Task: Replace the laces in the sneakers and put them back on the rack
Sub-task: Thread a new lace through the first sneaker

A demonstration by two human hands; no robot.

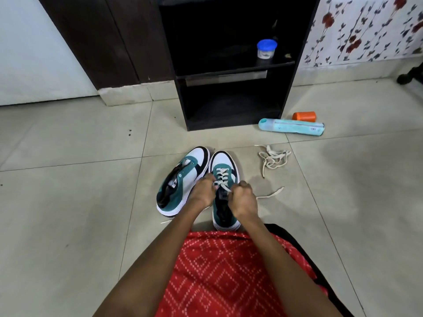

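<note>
Two teal, white and black sneakers stand side by side on the tiled floor. The left sneaker leans to one side and shows no lace. The right sneaker is upright with a cream lace crossed through its lower eyelets. My left hand and my right hand are both over its tongue, each pinching a strand of that lace. One lace end trails out to the right on the floor. A loose cream lace lies in a tangle further right.
A black shoe rack stands straight ahead, with a blue-lidded jar on its middle shelf. A light blue tube-shaped pack and an orange cup lie on the floor at its right. My red patterned lap fills the bottom.
</note>
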